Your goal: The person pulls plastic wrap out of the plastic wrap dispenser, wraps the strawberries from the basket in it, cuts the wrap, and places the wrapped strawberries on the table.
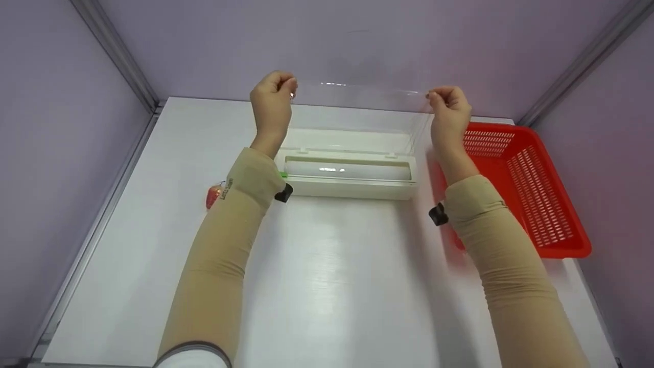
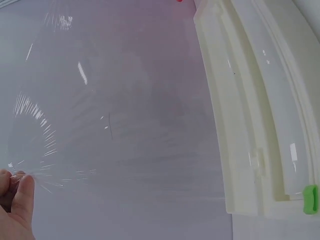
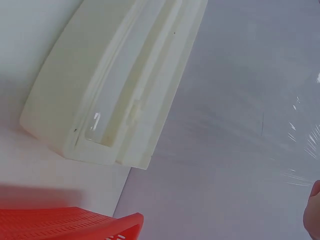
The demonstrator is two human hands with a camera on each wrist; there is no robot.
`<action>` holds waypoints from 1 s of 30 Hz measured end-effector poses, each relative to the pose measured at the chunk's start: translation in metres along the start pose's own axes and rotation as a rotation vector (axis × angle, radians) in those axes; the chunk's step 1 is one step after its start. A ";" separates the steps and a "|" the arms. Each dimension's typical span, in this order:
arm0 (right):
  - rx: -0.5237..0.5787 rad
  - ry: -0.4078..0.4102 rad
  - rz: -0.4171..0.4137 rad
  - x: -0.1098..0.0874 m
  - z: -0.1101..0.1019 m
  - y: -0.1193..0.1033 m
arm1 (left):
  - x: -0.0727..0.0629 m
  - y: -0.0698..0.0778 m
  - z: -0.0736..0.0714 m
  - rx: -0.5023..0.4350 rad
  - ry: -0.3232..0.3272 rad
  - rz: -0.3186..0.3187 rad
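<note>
A sheet of clear plastic wrap (image 1: 357,99) is stretched between the two raised hands above the back of the table. At its left corner, the left hand (image 1: 274,102) pinches the film, which creases outward from the fingertips in the left wrist view. The right hand (image 1: 449,115) pinches the opposite corner; only a bit of that hand shows in the right wrist view. Below the film stands a white wrap dispenser (image 1: 352,190) with its lid open toward the back. Inside it lies a roll of wrap (image 1: 350,170). A green slider (image 2: 310,200) sits at the dispenser's left end.
A red plastic basket (image 1: 577,237) stands at the right of the white table (image 1: 327,286), under the right forearm. Beside the left forearm lies a small red packaged item (image 1: 212,195), partly hidden by the sleeve. Pale walls (image 1: 357,46) enclose the table.
</note>
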State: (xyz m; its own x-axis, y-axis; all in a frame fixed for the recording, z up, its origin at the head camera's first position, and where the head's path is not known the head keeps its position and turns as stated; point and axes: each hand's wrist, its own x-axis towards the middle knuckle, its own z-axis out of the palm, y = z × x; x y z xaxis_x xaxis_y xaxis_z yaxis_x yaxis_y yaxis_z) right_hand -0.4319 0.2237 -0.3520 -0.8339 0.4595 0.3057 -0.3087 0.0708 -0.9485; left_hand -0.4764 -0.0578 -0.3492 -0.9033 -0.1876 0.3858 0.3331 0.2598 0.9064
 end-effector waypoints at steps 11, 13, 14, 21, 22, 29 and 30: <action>0.081 -0.008 -0.040 0.011 0.006 -0.011 | 0.000 0.021 -0.006 -0.122 0.056 -0.019; 0.111 -0.010 -0.050 0.010 0.007 -0.018 | -0.002 0.030 -0.009 -0.134 0.060 -0.023; 0.124 -0.013 -0.058 0.009 0.007 -0.022 | -0.003 0.035 -0.010 -0.136 0.062 -0.023; 0.152 -0.043 -0.092 0.005 0.009 -0.039 | -0.009 0.057 -0.020 -0.176 0.056 -0.016; 0.151 -0.047 -0.092 0.005 0.008 -0.040 | -0.010 0.059 -0.021 -0.174 0.052 -0.010; 0.096 -0.141 -0.098 0.009 -0.002 -0.045 | -0.012 0.062 -0.033 -0.104 -0.006 0.056; 0.073 -0.160 -0.105 0.010 -0.005 -0.045 | -0.013 0.062 -0.035 -0.101 -0.020 0.057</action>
State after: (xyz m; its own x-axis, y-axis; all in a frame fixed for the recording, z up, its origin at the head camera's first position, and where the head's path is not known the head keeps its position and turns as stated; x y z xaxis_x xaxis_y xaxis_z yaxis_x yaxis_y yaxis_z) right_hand -0.4240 0.2292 -0.3071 -0.8556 0.3063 0.4173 -0.4251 0.0442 -0.9041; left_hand -0.4347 -0.0726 -0.2914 -0.8871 -0.1562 0.4343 0.4084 0.1724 0.8964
